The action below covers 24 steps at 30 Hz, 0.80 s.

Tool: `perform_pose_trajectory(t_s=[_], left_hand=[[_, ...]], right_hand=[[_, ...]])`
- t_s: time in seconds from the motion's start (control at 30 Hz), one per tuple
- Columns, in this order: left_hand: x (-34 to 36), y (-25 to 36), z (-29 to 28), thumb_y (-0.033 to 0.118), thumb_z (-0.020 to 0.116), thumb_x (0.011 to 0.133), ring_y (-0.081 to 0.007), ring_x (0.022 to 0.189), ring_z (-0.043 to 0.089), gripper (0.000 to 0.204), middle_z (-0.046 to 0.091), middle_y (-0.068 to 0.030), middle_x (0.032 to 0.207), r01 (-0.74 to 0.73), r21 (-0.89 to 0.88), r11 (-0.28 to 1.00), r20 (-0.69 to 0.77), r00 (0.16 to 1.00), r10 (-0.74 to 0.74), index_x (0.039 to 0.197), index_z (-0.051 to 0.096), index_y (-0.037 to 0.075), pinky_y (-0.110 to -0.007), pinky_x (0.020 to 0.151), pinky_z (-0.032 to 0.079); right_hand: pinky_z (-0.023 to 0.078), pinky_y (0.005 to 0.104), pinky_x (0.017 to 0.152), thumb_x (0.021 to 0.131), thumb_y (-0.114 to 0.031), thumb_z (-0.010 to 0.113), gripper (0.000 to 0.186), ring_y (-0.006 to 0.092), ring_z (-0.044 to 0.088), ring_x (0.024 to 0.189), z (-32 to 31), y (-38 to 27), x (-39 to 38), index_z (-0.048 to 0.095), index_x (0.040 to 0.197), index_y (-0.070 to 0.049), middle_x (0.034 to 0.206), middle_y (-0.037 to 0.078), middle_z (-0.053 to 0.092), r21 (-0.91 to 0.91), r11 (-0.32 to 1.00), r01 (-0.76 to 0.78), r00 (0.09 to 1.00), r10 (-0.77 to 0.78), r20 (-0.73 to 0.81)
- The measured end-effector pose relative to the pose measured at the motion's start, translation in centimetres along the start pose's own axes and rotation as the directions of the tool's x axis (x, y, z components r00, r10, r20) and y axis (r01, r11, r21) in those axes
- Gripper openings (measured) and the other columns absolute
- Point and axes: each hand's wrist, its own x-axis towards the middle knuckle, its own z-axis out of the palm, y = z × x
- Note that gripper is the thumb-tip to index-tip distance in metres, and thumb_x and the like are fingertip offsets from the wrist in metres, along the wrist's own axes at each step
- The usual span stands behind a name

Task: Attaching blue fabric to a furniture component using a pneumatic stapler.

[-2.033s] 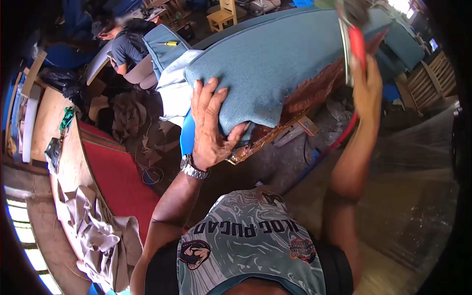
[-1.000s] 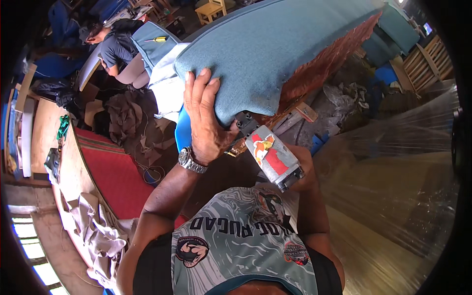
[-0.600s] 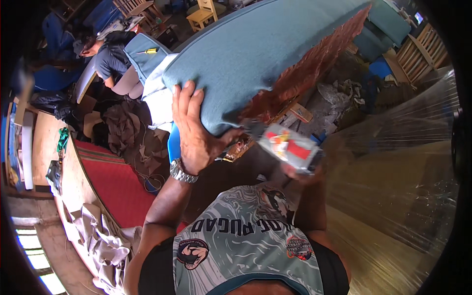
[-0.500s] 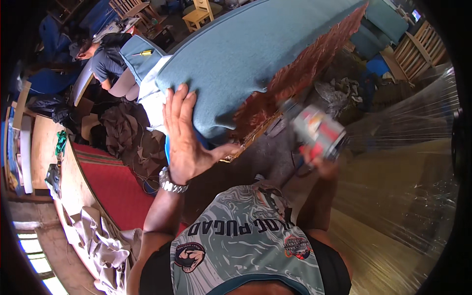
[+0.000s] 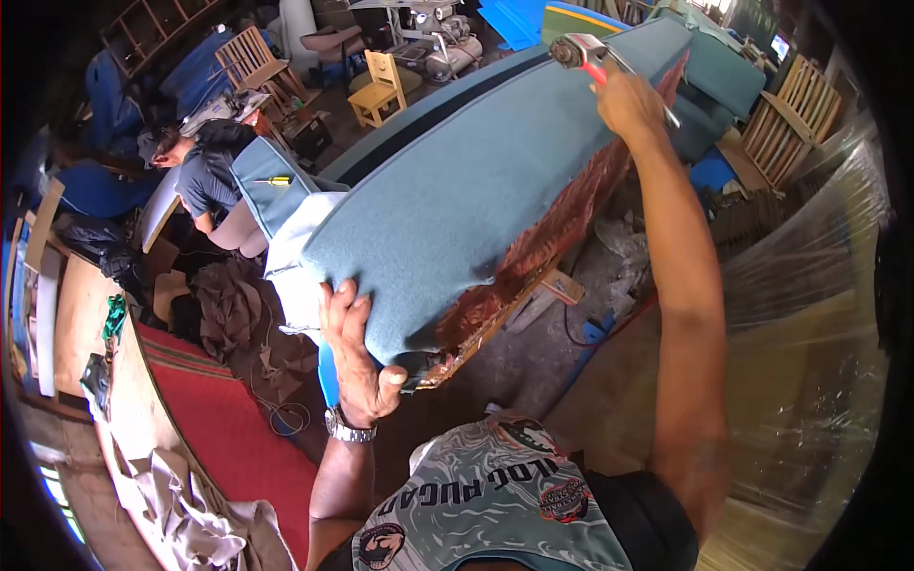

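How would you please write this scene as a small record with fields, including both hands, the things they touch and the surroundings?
Left hand: resting on the near corner of a blue-grey upholstered piece
Right hand: gripping a red-and-grey tool, above the piece's far part in the picture; contact unclear
Exposed material: reddish-brown lining along the piece's right side, beside a wooden edge
Left wrist: metal watch
Nearby: yellow-handled screwdriver on a blue-grey panel
Background: co-worker at left; small wooden chair
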Motion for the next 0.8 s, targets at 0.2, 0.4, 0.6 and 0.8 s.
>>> perform_pose_trajectory(t_s=[0.2,0.4,0.6,0.8], left_hand=[[0.0,0.9,-2.1,0.073,0.04,0.093,-0.0424,0.147,0.028,0.086,0.042,-0.0163,0.153,0.038,0.113,0.993,0.123,0.991,-0.052,0.147,0.045,0.007,-0.063,0.117,0.011],[1.8,-1.2,-6.5,0.073,0.041,0.092,-0.033,0.143,0.039,0.078,0.058,-0.0105,0.138,-0.075,0.091,0.993,0.339,0.94,0.04,0.125,0.066,0.007,-0.06,0.118,0.01],[9.2,-13.0,-8.7,0.062,0.025,0.102,-0.0355,0.12,0.061,0.08,0.065,-0.0243,0.125,0.212,-0.413,0.886,0.294,0.951,-0.091,0.126,0.059,-0.007,-0.046,0.105,0.044],[20.3,-21.8,4.4,0.076,0.014,0.096,-0.0269,0.145,0.036,0.093,0.045,-0.0163,0.153,0.683,-0.678,0.272,0.727,0.678,0.109,0.146,0.042,0.002,-0.046,0.119,0.022]], right_hand=[[0.048,0.0549,0.094,0.095,-0.041,0.06,0.04,0.0363,0.06,0.119,5.5,-2.2,5.7,0.061,0.129,-0.018,0.125,0.013,0.066,-0.141,0.987,-0.081,0.997,0.081,-0.001],[0.043,0.0522,0.097,0.093,-0.035,0.06,0.032,0.0324,0.061,0.109,7.9,-0.8,3.5,0.069,0.116,-0.015,0.111,0.01,0.069,-0.056,0.997,0.043,0.821,-0.068,-0.567],[0.05,0.0348,0.073,0.102,-0.02,0.055,0.025,0.02,0.064,0.077,7.8,-2.2,-10.1,0.068,0.102,0.001,0.085,0.008,0.069,0.501,0.865,0.021,0.492,0.427,-0.759],[0.047,0.0307,0.059,0.104,-0.044,0.047,0.042,0.0148,0.056,0.063,3.8,-13.3,-25.1,0.065,0.098,-0.006,0.078,0.004,0.063,0.923,-0.278,-0.268,0.602,0.699,0.385]])
